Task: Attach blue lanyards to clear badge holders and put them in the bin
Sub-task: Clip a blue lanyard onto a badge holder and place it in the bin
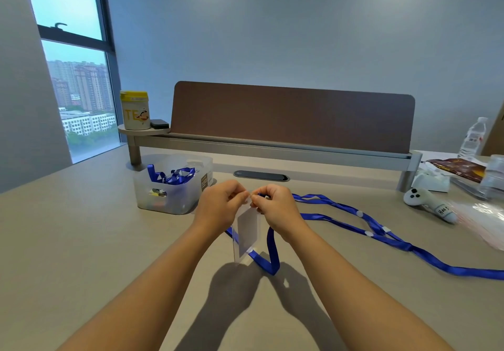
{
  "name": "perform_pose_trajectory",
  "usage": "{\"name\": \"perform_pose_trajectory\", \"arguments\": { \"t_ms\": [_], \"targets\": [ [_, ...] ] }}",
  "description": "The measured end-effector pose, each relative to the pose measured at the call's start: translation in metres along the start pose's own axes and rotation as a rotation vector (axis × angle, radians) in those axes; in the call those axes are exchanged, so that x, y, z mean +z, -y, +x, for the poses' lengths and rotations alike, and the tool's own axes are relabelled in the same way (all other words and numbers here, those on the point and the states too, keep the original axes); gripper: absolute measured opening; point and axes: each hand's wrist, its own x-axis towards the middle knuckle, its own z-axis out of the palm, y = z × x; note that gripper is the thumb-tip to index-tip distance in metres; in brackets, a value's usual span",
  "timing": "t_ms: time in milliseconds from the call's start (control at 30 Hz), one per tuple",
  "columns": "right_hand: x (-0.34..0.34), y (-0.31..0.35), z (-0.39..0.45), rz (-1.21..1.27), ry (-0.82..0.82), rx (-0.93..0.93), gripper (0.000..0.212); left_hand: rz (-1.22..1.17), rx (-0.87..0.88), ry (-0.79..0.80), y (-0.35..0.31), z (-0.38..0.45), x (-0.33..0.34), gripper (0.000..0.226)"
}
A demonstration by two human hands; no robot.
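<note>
Head view, forearms: nearest the lens, I've got both bare arms reaching out over the table [81, 241], meeting in the middle.
Left hand [218, 206]: fingers curled tight, thumb and forefinger pinching the top edge of the badge holder [246, 234].
Right hand [275, 207]: closed as well, pinching at the same top edge; a bit of blue shows at the fingertips, so I judge it has the clip end of the lanyard [272, 252]. The clip itself is hidden, can't tell if it's through the slot.
Holder position: hanging straight below the two pinches, tilted, lower corner close to the table or just touching, I can't tell which.
Lanyard position: drops from my right hand, loops onto the table below the holder, then trails off right.
Handling, holder: I'd call it light, thin, springy plastic, slick on the faces; best held at the top edge by the slot, as now.
Handling, lanyard: soft, limp ribbon, likely to snag or drag; take it at the clip.
Spare lanyards [381, 230]: lying loose on the table, right.
Bin [169, 200]: clear tub, just left of my left hand, blue straps already inside.
</note>
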Motion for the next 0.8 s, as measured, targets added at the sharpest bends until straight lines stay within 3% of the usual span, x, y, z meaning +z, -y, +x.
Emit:
{"name": "perform_pose_trajectory", "arguments": {
  "t_ms": [233,500,667,800],
  "targets": [
    [0.008,-0.005,0.004,-0.042,-0.015,-0.001,0.022,-0.106,-0.092,0.013,0.01,0.004,-0.001,0.019],
    [0.007,0.001,0.015,0.312,-0.002,0.193,0.017,-0.195,-0.132,0.122,0.014,0.005,-0.008,0.036],
    [0.008,0.002,0.015,0.437,0.052,0.264,0.021,-0.085,-0.15,0.052,0.024,0.004,-0.006,0.017],
    [0.009,0.001,0.016,0.364,0.053,0.272,0.026,-0.1,-0.101,-0.083,0.022,0.006,-0.009,0.01]
  ]
}}
